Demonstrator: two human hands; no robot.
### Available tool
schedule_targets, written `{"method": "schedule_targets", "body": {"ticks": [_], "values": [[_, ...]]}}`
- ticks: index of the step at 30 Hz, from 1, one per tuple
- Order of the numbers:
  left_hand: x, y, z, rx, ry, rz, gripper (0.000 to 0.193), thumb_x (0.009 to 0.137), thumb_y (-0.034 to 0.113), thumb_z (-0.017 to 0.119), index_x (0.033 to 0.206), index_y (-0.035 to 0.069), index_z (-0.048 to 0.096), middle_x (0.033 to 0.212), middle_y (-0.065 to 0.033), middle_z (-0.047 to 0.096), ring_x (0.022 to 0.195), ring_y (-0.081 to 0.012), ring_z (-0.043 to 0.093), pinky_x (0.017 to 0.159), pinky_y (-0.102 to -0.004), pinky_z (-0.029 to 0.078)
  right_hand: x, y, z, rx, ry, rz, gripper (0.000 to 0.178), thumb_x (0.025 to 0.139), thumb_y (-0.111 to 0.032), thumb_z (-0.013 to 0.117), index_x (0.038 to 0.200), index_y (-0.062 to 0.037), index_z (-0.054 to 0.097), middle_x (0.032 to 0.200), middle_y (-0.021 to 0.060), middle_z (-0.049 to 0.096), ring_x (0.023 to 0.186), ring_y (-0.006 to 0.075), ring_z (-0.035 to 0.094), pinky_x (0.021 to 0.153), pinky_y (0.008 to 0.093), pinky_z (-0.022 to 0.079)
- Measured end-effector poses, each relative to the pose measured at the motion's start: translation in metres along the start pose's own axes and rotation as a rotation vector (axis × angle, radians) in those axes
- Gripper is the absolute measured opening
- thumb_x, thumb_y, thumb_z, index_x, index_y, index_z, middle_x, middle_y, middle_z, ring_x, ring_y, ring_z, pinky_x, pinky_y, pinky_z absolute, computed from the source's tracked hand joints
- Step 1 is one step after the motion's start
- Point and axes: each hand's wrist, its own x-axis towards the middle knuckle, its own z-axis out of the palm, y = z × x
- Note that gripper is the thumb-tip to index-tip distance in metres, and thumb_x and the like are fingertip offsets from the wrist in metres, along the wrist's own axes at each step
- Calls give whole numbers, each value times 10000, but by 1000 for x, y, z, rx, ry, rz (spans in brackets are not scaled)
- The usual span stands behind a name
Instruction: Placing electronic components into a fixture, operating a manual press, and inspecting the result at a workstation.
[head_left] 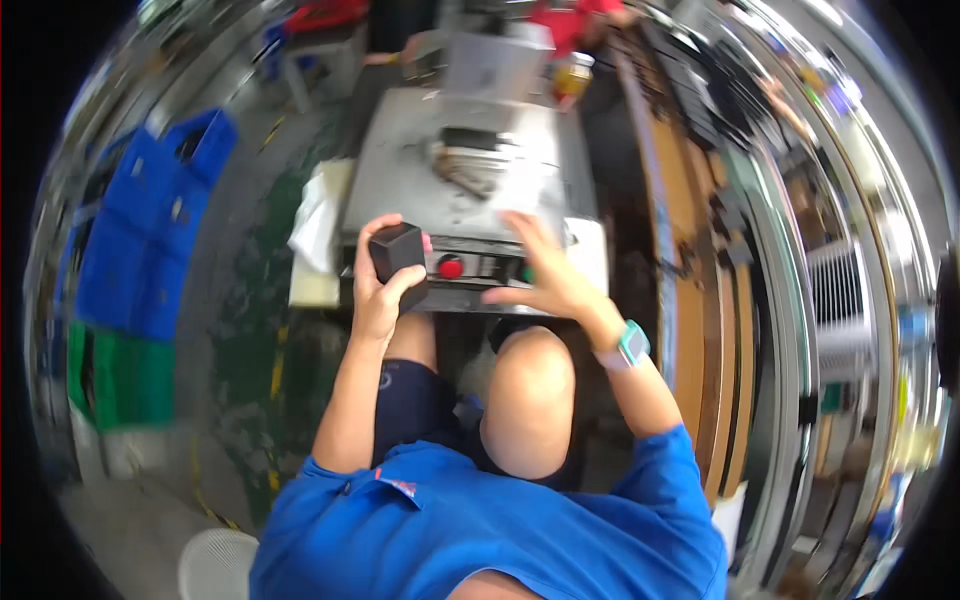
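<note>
- At eleven o'clock from the wearer's lap, the left hand (pixel 376 305) has its grip wrapped around a black block (pixel 398 248); both appear by the table's near left corner, any contact with it unclear.
- At one o'clock, the right hand (pixel 558 285) has its grip spread wide and holding nothing, a gap parting it from the block.
- At twelve, between the hands, a red button (pixel 450 266) sits on the panel under the table's front edge.
- At eleven, a white sheet (pixel 317 225) lies beside the left edge.
- Farther at twelve, a strip of table (pixel 385 180) runs back to blurred parts (pixel 466 168), inside both side edges.
- Beyond, a translucent bin (pixel 490 70).
- At ten, a floor aisle separates the table from blue bins (pixel 150 220).
</note>
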Motion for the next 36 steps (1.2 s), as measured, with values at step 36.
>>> {"method": "schedule_targets", "body": {"ticks": [36], "values": [[-109,-82,35,566,-738,-445,469,871,178,704,1272,14,525,1113,-151,666,1017,-235,651,874,-368,510,-606,153,-397,-1199,303,1691,922,771,-612,690,1470,-80,410,1409,249,499,1311,408,476,1139,436,315]]}}
